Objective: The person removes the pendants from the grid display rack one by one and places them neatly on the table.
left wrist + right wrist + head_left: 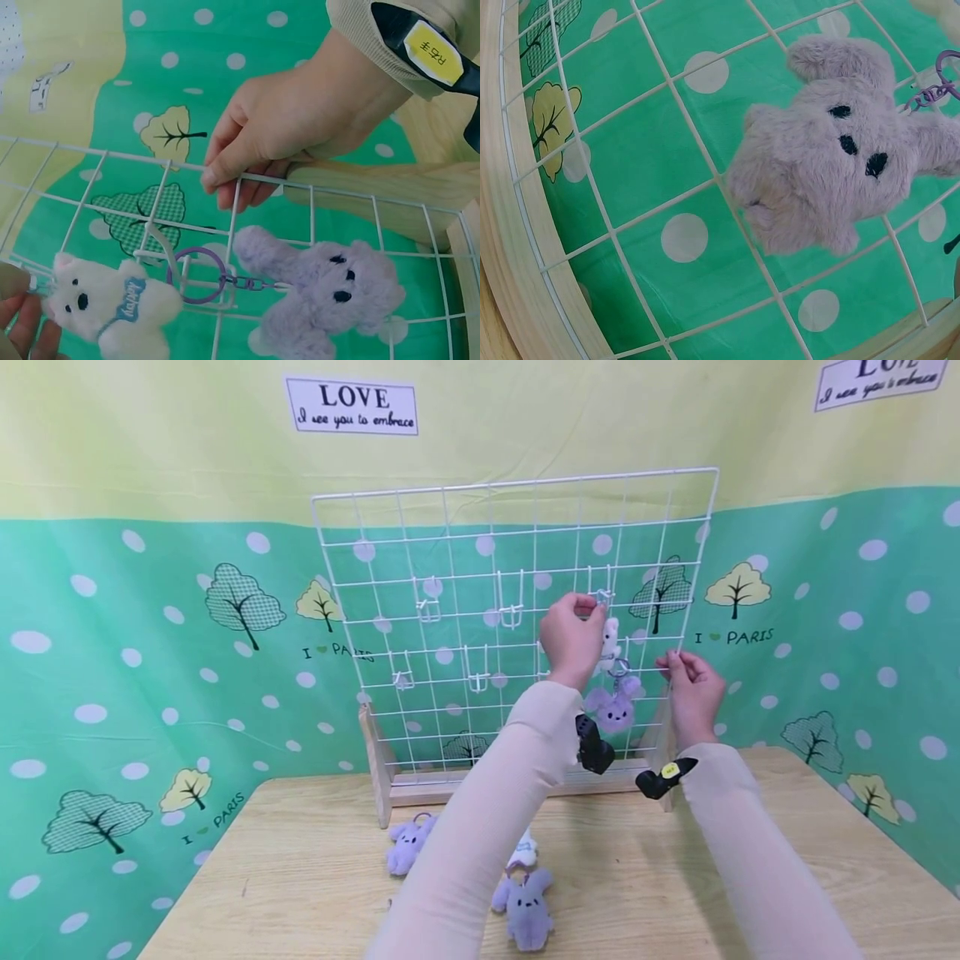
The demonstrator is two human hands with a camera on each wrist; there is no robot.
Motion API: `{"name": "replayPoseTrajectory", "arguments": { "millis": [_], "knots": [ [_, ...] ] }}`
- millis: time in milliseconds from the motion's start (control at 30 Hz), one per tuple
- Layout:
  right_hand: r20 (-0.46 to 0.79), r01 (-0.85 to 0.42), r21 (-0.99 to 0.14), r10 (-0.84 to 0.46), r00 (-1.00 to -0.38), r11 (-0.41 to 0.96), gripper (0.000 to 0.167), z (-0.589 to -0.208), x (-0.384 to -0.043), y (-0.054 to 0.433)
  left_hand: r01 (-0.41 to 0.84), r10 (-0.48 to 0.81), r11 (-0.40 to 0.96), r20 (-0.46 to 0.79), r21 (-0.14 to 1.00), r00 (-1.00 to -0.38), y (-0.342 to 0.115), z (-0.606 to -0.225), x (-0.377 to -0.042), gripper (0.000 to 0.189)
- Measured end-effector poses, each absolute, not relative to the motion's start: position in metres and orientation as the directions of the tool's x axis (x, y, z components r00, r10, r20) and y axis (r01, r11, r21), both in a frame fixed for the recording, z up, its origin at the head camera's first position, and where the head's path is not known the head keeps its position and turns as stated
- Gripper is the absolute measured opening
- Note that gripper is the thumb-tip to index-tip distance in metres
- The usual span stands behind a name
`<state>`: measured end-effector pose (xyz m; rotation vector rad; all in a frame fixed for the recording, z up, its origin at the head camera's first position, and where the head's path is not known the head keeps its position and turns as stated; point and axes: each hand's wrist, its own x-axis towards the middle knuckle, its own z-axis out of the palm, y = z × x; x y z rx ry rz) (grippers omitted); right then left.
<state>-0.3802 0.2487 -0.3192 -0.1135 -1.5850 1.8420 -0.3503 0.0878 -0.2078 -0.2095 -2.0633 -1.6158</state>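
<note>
My left hand [573, 642] pinches the top end of a small white bear plush keychain [610, 645] at an upper-row hook [604, 597] on a white wire grid rack [678, 639]. In the left wrist view, its fingertips [26, 319] show beside the bear's head, and the bear [139, 319] wears a blue "Happy" tag. My right hand [696, 695] grips the rack's right edge wire between thumb and fingers. Between the hands, a lilac plush keychain [617, 712] hangs below the bear; its purple ring [196, 276] is on a lower hook. The left fingers partly cover the bear's fastening.
Several other white hooks, such as one at the left [430, 610], are on the grid. Wooden feet [375, 760] support it on a wood-grain table [300, 860]. Two lilac plush keychains [528, 914] and a partly hidden white one [525, 852] lie in front.
</note>
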Motion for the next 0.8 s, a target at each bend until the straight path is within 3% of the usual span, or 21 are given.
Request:
{"name": "replayPoseTrajectory", "arguments": {
  "millis": [800],
  "knots": [
    [0.348, -0.422, -0.906, 0.526, -0.776, -0.024, 0.043, -0.317, -0.373, 0.248, 0.578, -0.018, 0.236, 0.598, 0.781, -0.801, 0.068, -0.204, -0.330, 0.008]
  ]
}}
